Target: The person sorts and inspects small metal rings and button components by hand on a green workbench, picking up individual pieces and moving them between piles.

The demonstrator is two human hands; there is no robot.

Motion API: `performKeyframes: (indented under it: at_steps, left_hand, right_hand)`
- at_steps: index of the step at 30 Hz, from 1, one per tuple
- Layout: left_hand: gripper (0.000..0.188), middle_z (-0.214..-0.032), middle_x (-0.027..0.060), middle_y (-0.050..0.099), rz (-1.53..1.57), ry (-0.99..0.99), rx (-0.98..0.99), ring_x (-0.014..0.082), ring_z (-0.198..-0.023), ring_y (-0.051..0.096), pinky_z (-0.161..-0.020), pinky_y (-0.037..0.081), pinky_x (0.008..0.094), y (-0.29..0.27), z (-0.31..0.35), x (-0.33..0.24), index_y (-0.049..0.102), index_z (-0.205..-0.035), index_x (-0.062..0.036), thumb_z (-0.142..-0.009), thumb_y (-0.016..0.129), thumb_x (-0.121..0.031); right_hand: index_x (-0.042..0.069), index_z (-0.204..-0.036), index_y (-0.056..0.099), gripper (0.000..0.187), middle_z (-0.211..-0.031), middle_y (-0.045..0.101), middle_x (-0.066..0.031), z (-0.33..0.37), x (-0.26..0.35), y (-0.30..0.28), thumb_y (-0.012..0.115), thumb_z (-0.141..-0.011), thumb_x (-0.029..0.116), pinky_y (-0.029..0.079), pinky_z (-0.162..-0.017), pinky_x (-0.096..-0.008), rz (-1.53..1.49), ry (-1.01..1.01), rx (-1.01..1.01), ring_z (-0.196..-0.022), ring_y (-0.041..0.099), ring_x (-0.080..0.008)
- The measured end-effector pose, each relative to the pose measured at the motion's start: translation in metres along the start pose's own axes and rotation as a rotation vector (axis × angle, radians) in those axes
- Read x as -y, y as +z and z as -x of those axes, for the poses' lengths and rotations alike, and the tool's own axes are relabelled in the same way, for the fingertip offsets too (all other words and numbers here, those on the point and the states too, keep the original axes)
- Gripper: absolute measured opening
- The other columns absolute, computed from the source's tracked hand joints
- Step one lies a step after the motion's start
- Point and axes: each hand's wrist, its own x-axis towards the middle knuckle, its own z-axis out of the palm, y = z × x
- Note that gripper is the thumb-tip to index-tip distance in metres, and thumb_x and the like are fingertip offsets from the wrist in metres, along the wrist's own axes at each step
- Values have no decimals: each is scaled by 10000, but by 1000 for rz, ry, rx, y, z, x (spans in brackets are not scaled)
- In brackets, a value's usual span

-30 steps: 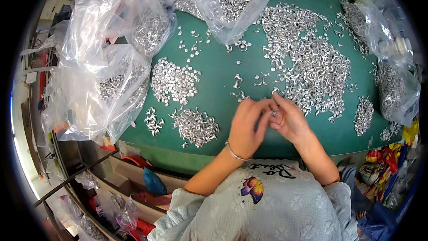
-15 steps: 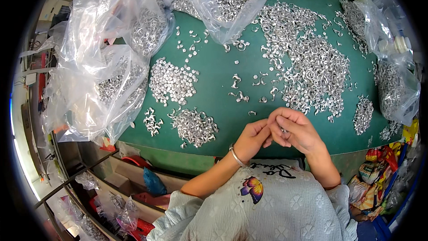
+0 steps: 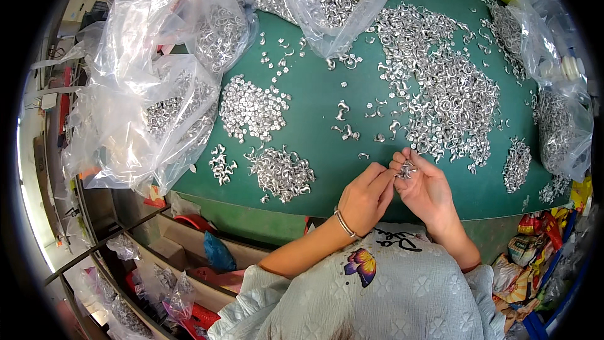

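Near the table's front edge, my right hand (image 3: 428,195) is cupped with its fingers curled around several small silver curved metal pieces (image 3: 406,169). My left hand (image 3: 367,199), with a bangle on its wrist, meets it from the left. Its thumb and fingertips are pinched together against these pieces; what exactly sits in the pinch is too small to make out. Just beyond my hands a few loose metal pieces (image 3: 347,132) lie on the green table. A large spread pile of silver pieces (image 3: 450,94) reaches away to the right.
Flower-shaped pieces (image 3: 251,110) form a heap at the left, with a heap of curved pieces (image 3: 281,173) nearer. Clear plastic bags (image 3: 141,82) of parts crowd the left; another bag (image 3: 340,0) stands at the back. A small pile (image 3: 517,164) sits at the right, beside bags.
My right hand has turned and opened its palm somewhat, so the silver pieces in it now show. My left hand has shifted slightly right and rolled over. The whole view has shifted a little.
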Motion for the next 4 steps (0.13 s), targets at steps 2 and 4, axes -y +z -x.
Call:
performKeyframes:
  at_steps: [2, 4]
  left_hand:
    - [300, -833, 102, 545, -27, -5, 32, 220, -635, 558, -553, 460, 301, -4, -2, 1, 613, -1039, -11, -748, 615, 65]
    - [306, -850, 112, 554, -34, -20, 82, 229, -673, 587, -572, 470, 300, -12, -5, -3, 609, -1055, -15, -757, 616, 53]
  right_hand:
    - [30, -1014, 551, 178, -966, 584, -81, -1, 1, -2, 482, -936, 175, 457, -747, -293, -52, 23, 1, -910, 557, -212]
    - [32, -1032, 555, 190, -1017, 594, -96, -1, 1, -3, 492, -933, 182, 439, -836, -307, -71, 36, 13, -974, 562, -224]
